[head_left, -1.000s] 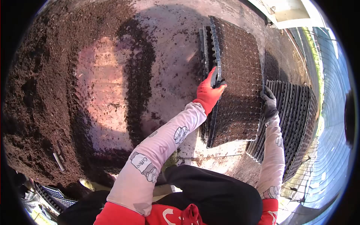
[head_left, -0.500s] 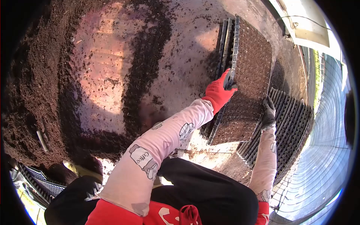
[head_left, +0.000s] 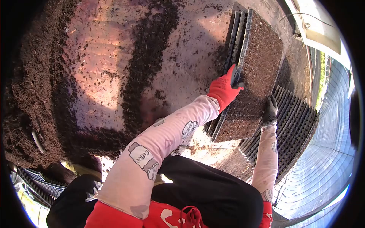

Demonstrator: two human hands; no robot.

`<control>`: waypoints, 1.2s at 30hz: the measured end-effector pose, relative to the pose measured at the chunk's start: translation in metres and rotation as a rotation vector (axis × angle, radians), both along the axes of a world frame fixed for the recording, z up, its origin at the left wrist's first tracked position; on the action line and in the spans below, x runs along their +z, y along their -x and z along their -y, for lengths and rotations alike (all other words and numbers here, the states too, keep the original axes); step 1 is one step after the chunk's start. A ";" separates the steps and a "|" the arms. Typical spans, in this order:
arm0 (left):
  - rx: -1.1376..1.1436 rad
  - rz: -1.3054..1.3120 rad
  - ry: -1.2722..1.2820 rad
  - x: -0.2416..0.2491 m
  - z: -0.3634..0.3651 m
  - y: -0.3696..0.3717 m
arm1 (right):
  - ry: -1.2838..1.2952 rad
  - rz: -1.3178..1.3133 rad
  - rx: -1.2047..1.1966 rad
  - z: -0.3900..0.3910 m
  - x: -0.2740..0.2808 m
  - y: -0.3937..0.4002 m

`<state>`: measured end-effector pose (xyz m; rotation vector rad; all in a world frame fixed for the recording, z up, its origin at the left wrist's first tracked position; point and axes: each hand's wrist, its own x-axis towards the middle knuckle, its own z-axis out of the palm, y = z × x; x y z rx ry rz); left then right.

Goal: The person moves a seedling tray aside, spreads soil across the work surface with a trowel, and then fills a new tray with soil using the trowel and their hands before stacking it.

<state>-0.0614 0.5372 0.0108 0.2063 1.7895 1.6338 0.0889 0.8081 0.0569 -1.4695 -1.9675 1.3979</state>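
A seedling tray filled with dark brown soil lies on top of several stacked trays, whose edges show along its left side. My left hand, in a red glove with dark fingertips, grips the left edge, its thumb and fingers curled there. At the opposite long edge, my right hand in a dark-looking glove holds the tray's lower right side; its fingers are partly hidden. Both forearms wear pale pink printed sleeves.
To the right, a fanned stack of black trays leans close to my right arm. Loose soil is heaped at the left, with a small stick on it. Scattered soil covers the flat work surface. More trays stand at lower left.
The filled tray and the trays under it have turned slightly, their far end shifting right and away. Both hands stay on the edges. The view has also shifted a little.
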 end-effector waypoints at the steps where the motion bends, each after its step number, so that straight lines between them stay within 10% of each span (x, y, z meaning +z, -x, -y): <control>1: 0.074 -0.092 -0.006 0.003 0.002 -0.006 | -0.025 -0.003 0.009 -0.011 -0.011 -0.007; 3: 0.148 -0.176 -0.012 0.011 0.010 -0.018 | -0.051 0.002 0.019 -0.014 -0.019 -0.002; 7: 0.086 -0.312 0.069 0.020 0.043 -0.044 | -0.903 0.290 0.389 0.091 0.014 0.068; 13: -0.274 -0.138 0.080 0.018 0.066 -0.063 | -0.837 0.254 0.765 0.201 0.026 0.138; 36: -0.236 -0.279 -0.044 -0.007 0.065 -0.071 | -0.840 0.373 0.770 0.199 -0.014 0.142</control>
